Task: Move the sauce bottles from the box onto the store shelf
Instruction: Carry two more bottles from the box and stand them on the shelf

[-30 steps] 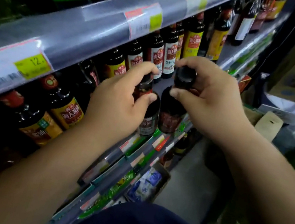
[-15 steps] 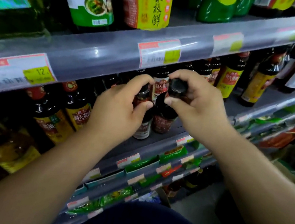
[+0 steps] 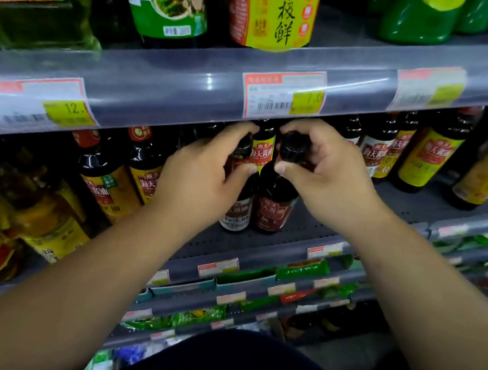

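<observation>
At the middle shelf point(image 3: 309, 228), the left hand point(image 3: 202, 177) grips the neck of a white-labelled sauce bottle point(image 3: 235, 212) and the right hand point(image 3: 330, 180) grips the capped neck of a red-labelled sauce bottle point(image 3: 274, 211) just beside it, with yellow-labelled bottles point(image 3: 425, 157) crowding left, right and far behind, under the overhanging price rail point(image 3: 188, 85).

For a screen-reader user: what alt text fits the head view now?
The left hand grips the left sauce bottle by its neck, the right hand the right sauce bottle by its top, both upright side by side at a grey store shelf.
</observation>
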The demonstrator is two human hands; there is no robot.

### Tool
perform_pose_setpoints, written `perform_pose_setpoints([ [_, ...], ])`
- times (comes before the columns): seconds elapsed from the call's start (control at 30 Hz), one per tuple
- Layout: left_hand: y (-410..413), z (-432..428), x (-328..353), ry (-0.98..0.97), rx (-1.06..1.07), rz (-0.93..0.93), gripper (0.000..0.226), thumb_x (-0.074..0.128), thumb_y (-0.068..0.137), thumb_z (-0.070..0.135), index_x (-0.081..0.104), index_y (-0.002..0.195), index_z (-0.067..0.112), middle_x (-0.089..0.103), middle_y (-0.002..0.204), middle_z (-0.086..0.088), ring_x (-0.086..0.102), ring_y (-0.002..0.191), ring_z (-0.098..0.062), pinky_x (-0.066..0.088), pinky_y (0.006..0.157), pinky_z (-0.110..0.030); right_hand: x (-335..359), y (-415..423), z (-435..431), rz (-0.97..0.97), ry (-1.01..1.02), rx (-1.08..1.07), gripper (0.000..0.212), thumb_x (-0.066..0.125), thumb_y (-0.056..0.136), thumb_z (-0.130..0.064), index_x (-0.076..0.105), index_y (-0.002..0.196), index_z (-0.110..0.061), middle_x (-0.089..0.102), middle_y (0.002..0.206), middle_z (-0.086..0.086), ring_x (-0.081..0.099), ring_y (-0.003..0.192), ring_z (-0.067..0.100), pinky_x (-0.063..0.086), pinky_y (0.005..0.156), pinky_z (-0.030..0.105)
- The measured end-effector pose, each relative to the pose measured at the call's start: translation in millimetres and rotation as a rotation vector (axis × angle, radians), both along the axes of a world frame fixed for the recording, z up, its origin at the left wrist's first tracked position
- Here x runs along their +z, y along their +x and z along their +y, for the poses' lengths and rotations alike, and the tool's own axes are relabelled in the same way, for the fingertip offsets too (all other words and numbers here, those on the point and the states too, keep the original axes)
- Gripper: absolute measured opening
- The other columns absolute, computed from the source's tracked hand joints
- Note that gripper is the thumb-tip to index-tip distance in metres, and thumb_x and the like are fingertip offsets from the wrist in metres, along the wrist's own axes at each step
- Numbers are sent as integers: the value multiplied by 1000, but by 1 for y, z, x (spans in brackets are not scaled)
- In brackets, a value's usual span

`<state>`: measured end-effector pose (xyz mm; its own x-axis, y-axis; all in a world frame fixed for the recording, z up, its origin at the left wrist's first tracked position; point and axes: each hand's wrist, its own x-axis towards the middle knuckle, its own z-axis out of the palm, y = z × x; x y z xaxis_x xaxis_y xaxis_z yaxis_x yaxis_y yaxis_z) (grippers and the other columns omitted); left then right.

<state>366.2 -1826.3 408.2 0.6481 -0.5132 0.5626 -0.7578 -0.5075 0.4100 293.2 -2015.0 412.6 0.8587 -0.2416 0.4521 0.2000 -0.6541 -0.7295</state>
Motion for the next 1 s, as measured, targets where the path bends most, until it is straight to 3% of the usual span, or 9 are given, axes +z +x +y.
perform_pose_setpoints([
  [0.13,14,-6,-9,59,25,-96,64,62,92,37,35,149,25,68,114,-16,66,93,-39,57,74,-47,4,11,-5,42,-63,10,45,70,88,-21,54,129,-29,65,120,-10,62,115,13,51,99,42],
  [0.3,18,-12,-20,7,-48,17,79,66,92,30,19,155,17,50,143,-17,55,122,-34,49,92,-36,-15,18,-9,15,-59,94,73,74,87,-20,35,148,-25,52,143,-6,48,134,9,42,111,39],
  [0.37,20,-14,-24,19,-59,54,90,68,91,32,7,156,23,42,149,-15,49,128,-30,44,96,-33,-32,22,-13,16,-82,176,92,77,85,-16,19,156,-25,38,155,3,32,143,4,30,118,24],
  [0.47,24,-14,-39,87,-98,4,103,72,88,28,-6,154,35,31,153,-17,45,130,-29,46,93,-34,-54,28,-19,-26,-231,168,92,74,88,-12,16,158,-22,32,151,8,30,132,0,21,106,1],
  [0.57,28,-12,-59,104,-91,-15,96,70,89,30,1,155,36,25,154,-18,46,128,-29,49,91,-32,-72,36,-23,-160,-287,186,59,72,89,-9,51,144,-10,35,149,18,38,140,23,32,116,24],
  [0.67,29,-10,-77,83,-83,-79,84,67,90,33,15,156,28,22,156,-21,39,135,-29,43,96,-27,-88,38,-21,-166,-281,159,56,71,89,-10,52,142,-13,27,155,17,32,147,31,35,117,31],
  [0.77,27,-10,-88,18,-61,-96,84,69,90,30,16,154,23,20,156,-27,30,144,-29,35,106,-21,-101,33,-16,-193,-278,67,71,73,89,-13,38,151,-17,15,160,9,16,153,18,28,115,14],
  [0.87,24,-10,-100,-49,-51,-50,89,69,89,27,8,153,23,20,154,-32,16,146,-14,19,110,-4,-110,29,-13,-141,-209,37,91,77,87,-16,18,156,-25,12,162,17,12,150,6,24,109,3],
  [1.0,21,-9,-117,-52,-54,1,103,75,85,15,-3,152,17,28,150,-32,14,145,-12,13,114,-9,-111,25,-13,-93,-90,43,99,78,85,-10,11,156,-23,21,159,14,5,143,-18,16,109,0],
])
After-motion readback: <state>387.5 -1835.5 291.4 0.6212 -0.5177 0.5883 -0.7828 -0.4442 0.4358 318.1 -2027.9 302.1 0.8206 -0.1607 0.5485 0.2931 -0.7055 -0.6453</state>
